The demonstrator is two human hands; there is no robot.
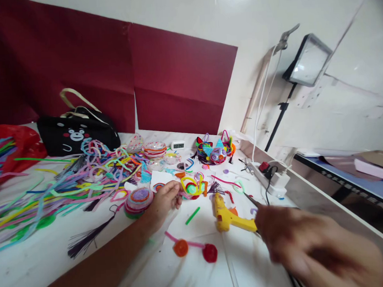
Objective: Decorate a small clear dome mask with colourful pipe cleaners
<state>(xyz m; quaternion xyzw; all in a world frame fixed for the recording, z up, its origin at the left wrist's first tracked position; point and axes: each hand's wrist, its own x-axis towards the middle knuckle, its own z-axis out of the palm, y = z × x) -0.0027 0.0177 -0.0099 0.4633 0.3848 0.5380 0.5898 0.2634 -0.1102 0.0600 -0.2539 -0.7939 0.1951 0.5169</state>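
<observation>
My left hand (165, 202) is closed in a pinch at the edge of a colourful pipe-cleaner piece (194, 185) with yellow loops and a green middle. My right hand (309, 240), blurred and near the camera at the lower right, is closed round a dark pointed tool (252, 200) whose tip reaches toward a pale green loop (238, 187). A yellow glue gun (226, 217) lies between the hands. In front are an orange disc (180, 248) and a red disc (210, 252) on a pink stem, with a short green piece (192, 215) above them.
Pipe cleaners (61, 190) spread over the left of the table beside a black bag (77, 135). Finished colourful pieces (216, 153) and a small clock (177, 145) stand at the back. A power strip (271, 179) and a lamp (309, 60) are at the right.
</observation>
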